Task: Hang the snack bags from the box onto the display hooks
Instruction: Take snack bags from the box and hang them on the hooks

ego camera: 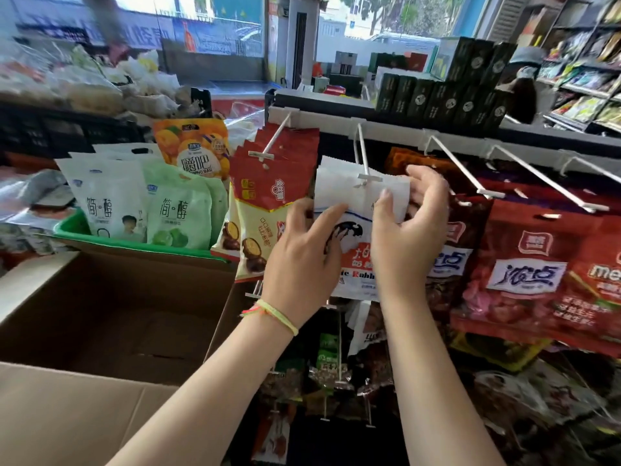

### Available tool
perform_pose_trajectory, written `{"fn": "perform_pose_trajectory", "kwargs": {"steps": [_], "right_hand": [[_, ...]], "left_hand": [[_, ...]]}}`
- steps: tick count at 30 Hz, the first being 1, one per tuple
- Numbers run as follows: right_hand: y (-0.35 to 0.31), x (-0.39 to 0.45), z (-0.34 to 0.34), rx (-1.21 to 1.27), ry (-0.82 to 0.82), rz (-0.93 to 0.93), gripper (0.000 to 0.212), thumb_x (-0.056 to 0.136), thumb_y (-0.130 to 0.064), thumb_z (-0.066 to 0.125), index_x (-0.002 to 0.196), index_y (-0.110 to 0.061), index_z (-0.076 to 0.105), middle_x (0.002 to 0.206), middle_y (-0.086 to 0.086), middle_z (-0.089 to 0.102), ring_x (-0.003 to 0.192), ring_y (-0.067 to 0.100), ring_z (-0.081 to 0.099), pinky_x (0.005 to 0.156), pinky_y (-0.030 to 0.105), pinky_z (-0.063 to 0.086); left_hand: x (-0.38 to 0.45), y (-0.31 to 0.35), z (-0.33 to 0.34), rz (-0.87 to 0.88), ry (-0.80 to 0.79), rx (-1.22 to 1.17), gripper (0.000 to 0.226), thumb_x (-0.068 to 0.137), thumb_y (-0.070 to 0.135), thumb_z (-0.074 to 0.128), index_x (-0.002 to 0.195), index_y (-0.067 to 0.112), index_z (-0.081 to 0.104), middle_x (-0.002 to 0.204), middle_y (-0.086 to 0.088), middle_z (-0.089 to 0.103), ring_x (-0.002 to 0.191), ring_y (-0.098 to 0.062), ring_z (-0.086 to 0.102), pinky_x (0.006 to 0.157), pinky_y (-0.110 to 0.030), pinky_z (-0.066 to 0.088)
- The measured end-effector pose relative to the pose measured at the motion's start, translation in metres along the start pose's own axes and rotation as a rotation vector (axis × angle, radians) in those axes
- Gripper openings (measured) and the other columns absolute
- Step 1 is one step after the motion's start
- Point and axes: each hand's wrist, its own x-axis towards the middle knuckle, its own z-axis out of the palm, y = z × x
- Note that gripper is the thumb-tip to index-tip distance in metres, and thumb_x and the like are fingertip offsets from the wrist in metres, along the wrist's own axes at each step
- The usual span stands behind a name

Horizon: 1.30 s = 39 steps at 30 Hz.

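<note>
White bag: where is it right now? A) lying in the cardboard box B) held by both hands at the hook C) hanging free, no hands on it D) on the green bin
B: the left hand and right hand both hold the white bag up at the hook.

Bright daylight, wide-angle view
Windows (215,15) behind glare pale; edges bend and smear, centre stays fairly sharp.

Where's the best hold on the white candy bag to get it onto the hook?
Pinch the white candy bag by its flat top seal, either side of the white wire hook, coming from the front. The left hand and right hand already hold it there.
</note>
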Motion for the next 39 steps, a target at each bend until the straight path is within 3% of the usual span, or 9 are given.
{"fn": "perform_pose_trajectory", "kwargs": {"steps": [4, 10, 13, 17, 25, 29, 33, 36, 39], "right_hand": [[-0.015, -0.04, -0.007, 0.067, 0.012, -0.196, 0.01, 0.089, -0.001, 0.055, 0.097, 0.002, 0.06, 0.087, 0.008, 0.059, 0.079, 0.017, 0.055, 0.07, 0.026, 0.045], [-0.055, -0.117, 0.045, 0.261, -0.704, 0.016, 0.016, 0.091, -0.02, 0.051, 0.085, -0.016, 0.065, 0.058, -0.008, 0.056, 0.05, 0.011, 0.054, 0.046, 0.024, 0.04], [-0.075, -0.159, 0.08, 0.283, -0.91, 0.05, 0.018, 0.091, -0.022, 0.05, 0.087, -0.018, 0.067, 0.061, -0.005, 0.061, 0.054, 0.016, 0.059, 0.049, 0.035, 0.048], [-0.076, -0.212, 0.136, 0.213, -1.16, 0.167, 0.019, 0.094, -0.015, 0.051, 0.085, -0.018, 0.068, 0.063, -0.003, 0.065, 0.059, 0.016, 0.064, 0.056, 0.037, 0.055], [-0.01, -0.319, 0.262, -0.336, -1.511, 0.646, 0.014, 0.086, -0.029, 0.054, 0.081, -0.022, 0.066, 0.095, 0.004, 0.071, 0.093, 0.025, 0.067, 0.091, 0.046, 0.056], [0.002, -0.351, 0.298, -0.677, -1.853, 0.654, 0.05, 0.099, -0.03, 0.05, 0.141, -0.005, 0.048, 0.145, 0.016, 0.05, 0.132, 0.031, 0.049, 0.107, 0.037, 0.04], [0.013, -0.371, 0.303, -0.993, -2.317, 0.69, 0.061, 0.103, -0.048, 0.037, 0.144, -0.003, 0.044, 0.149, 0.015, 0.046, 0.137, 0.035, 0.044, 0.109, 0.046, 0.036], [0.013, -0.369, 0.3, -0.881, -2.282, 0.858, 0.05, 0.105, -0.032, 0.041, 0.144, -0.001, 0.043, 0.149, 0.021, 0.044, 0.138, 0.038, 0.041, 0.109, 0.043, 0.036], [0.022, -0.365, 0.301, -0.631, -1.877, 1.2, 0.044, 0.099, -0.016, 0.052, 0.14, -0.001, 0.049, 0.123, 0.014, 0.057, 0.112, 0.028, 0.055, 0.102, 0.037, 0.044]], "left_hand": [[-0.022, -0.025, -0.028, 0.071, 0.211, -0.031, 0.022, 0.091, 0.014, 0.056, 0.103, 0.009, 0.073, 0.11, -0.008, 0.062, 0.082, -0.018, 0.065, 0.057, -0.028, 0.053], [-0.061, -0.13, -0.072, -0.1, 0.333, 0.112, 0.019, 0.085, 0.014, 0.056, 0.082, 0.01, 0.074, 0.078, -0.001, 0.07, 0.06, -0.024, 0.064, 0.052, -0.035, 0.051], [-0.096, -0.2, -0.091, -0.255, 0.198, 0.29, 0.023, 0.083, 0.022, 0.052, 0.08, 0.015, 0.073, 0.077, 0.0, 0.07, 0.06, -0.024, 0.066, 0.049, -0.03, 0.05], [-0.148, -0.287, -0.109, -0.482, -0.215, 0.461, 0.035, 0.085, 0.035, 0.043, 0.087, 0.021, 0.074, 0.086, 0.001, 0.07, 0.072, -0.024, 0.07, 0.056, -0.031, 0.054], [-0.21, -0.359, -0.132, -0.6, -0.552, 0.561, 0.04, 0.096, 0.042, 0.04, 0.082, 0.019, 0.07, 0.089, -0.002, 0.071, 0.086, -0.025, 0.069, 0.065, -0.03, 0.045], [-0.219, -0.364, -0.127, -0.545, -0.464, 0.524, 0.038, 0.09, 0.037, 0.044, 0.056, 0.021, 0.053, 0.062, -0.001, 0.065, 0.059, -0.024, 0.064, 0.056, -0.029, 0.036], [-0.221, -0.371, -0.119, -0.56, -0.421, 0.49, 0.036, 0.085, 0.032, 0.048, 0.052, 0.019, 0.054, 0.05, -0.001, 0.057, 0.046, -0.025, 0.056, 0.052, -0.029, 0.039], [-0.223, -0.372, -0.12, -0.555, -0.46, 0.488, 0.041, 0.088, 0.034, 0.043, 0.052, 0.019, 0.055, 0.05, 0.001, 0.055, 0.047, -0.023, 0.054, 0.052, -0.031, 0.041], [-0.218, -0.372, -0.121, -0.58, -0.47, 0.474, 0.044, 0.089, 0.038, 0.036, 0.055, 0.019, 0.058, 0.054, 0.002, 0.055, 0.052, -0.022, 0.057, 0.053, -0.031, 0.042]]}}
